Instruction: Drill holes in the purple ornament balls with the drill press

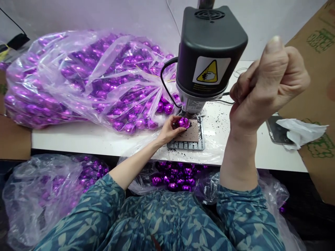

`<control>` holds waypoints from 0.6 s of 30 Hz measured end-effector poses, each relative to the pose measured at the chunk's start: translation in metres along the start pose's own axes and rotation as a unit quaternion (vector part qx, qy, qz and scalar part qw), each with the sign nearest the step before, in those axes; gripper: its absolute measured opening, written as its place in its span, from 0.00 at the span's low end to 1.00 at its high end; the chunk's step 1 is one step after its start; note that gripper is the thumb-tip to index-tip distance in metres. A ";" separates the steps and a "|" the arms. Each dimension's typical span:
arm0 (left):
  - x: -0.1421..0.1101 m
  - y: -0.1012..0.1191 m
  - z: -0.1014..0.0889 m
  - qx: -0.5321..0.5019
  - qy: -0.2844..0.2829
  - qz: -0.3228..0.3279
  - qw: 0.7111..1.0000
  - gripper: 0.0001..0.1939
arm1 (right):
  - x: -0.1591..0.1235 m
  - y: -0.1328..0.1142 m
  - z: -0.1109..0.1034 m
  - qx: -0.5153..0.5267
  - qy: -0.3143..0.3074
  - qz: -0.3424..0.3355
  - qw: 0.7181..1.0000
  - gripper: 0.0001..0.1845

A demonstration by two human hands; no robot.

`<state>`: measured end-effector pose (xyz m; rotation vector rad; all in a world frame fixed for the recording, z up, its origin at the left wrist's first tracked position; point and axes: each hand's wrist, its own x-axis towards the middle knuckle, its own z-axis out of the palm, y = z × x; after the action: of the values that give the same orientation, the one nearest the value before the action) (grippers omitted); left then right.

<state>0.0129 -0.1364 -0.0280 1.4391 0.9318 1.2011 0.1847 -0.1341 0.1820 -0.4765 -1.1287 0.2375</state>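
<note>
My left hand (170, 129) pinches a shiny purple faceted ball (183, 122) and holds it on the small brown pad (192, 135) of a metal base plate, right under the spindle of a dark grey bench press machine (209, 52). My right hand (267, 83) is raised to the right of the machine head, closed in a fist around what seems to be the machine's lever; the lever itself is hidden inside the fingers.
A big clear plastic bag (78, 76) full of purple balls lies on the white table (86, 139) at the left. More bags of purple balls (172, 176) sit below the table edge. A phone (277, 130) under a tissue (300, 132) lies at the right, beside cardboard (316, 104). Black specks dot the table.
</note>
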 end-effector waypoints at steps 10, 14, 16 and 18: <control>-0.002 -0.014 0.007 0.023 -0.057 0.045 0.997 0.33 | -0.004 0.000 0.001 -0.028 0.007 -0.010 1.000 0.28; -0.006 -0.010 0.010 0.046 -0.059 0.055 0.996 0.31 | -0.004 0.000 0.001 -0.036 0.006 -0.018 0.999 0.29; -0.008 -0.006 0.011 0.060 -0.049 0.056 0.995 0.30 | -0.004 0.000 0.001 -0.028 0.004 -0.021 0.999 0.29; -0.010 -0.002 0.013 0.066 -0.040 0.053 0.996 0.29 | -0.005 0.001 0.000 -0.027 0.009 -0.026 0.999 0.29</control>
<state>0.0232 -0.1481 -0.0320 1.6467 0.9028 1.1679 0.1829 -0.1357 0.1773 -0.4956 -1.1310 0.1574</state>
